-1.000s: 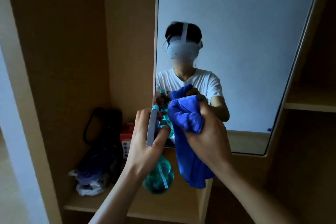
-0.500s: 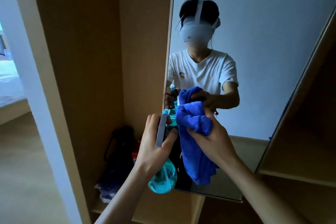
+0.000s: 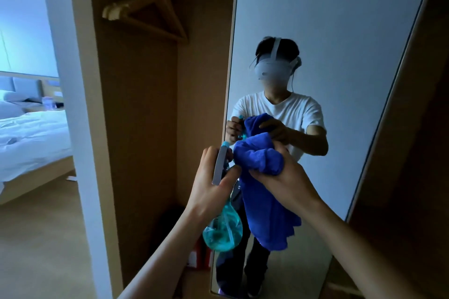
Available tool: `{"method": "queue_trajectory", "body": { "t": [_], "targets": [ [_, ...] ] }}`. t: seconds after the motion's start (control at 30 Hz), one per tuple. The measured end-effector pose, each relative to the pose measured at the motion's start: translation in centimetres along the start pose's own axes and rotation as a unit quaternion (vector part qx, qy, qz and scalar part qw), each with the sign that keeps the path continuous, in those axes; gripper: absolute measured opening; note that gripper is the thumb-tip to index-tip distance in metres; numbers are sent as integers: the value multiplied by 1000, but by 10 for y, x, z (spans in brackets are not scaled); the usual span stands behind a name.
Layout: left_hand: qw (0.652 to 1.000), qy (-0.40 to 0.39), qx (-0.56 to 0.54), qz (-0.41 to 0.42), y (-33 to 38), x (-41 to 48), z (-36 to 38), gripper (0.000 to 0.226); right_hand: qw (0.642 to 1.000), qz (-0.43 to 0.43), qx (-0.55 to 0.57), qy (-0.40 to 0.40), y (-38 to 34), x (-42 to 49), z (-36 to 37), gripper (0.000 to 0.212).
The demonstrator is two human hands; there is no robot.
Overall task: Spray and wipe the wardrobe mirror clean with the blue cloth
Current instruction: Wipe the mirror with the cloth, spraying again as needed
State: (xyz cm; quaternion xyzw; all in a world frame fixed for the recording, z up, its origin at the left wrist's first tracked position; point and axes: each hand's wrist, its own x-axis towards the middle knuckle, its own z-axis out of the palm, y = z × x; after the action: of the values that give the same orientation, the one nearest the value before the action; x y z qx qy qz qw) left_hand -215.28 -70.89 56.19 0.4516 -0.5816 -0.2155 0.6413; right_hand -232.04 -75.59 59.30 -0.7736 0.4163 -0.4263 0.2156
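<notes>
The tall wardrobe mirror (image 3: pixel 340 19) fills the centre and right and reflects me with both hands raised. My left hand (image 3: pixel 211 187) grips a spray bottle (image 3: pixel 222 228) by its grey trigger head; the round teal body hangs below the hand, and the nozzle points toward the mirror's left edge. My right hand (image 3: pixel 289 177) is closed on a bunched blue cloth (image 3: pixel 262 191), whose long end drapes down in front of the glass. Both hands are close together, just short of the mirror.
An open wooden wardrobe bay (image 3: pixel 136 128) lies left of the mirror, with wooden hangers (image 3: pixel 145 9) on a rail at the top and dim red boxes (image 3: pixel 198 256) on its floor. A bed (image 3: pixel 29 138) with white bedding stands at far left. Dark wooden panelling (image 3: pixel 413 153) borders the mirror's right.
The view has tilted upward and shifted right, showing the hangers, the bed and more of the mirror. Both hands keep the same hold on bottle and cloth, staying side by side.
</notes>
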Motion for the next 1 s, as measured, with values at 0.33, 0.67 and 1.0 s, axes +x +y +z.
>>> {"method": "queue_trajectory", "body": {
  "t": [0.33, 0.67, 1.0],
  "targets": [
    [999, -3, -7, 35, 38, 68, -25, 37, 986, -118, -97, 72, -72, 61, -23, 40],
    [994, -53, -51, 86, 78, 142, -51, 32, 888, -238, -338, 199, -122, 123, -40, 27],
    [987, -70, -95, 106, 119, 192, -53, 20, 806, -248, -455, 287, -176, 163, -77, 63]
  ]
}}
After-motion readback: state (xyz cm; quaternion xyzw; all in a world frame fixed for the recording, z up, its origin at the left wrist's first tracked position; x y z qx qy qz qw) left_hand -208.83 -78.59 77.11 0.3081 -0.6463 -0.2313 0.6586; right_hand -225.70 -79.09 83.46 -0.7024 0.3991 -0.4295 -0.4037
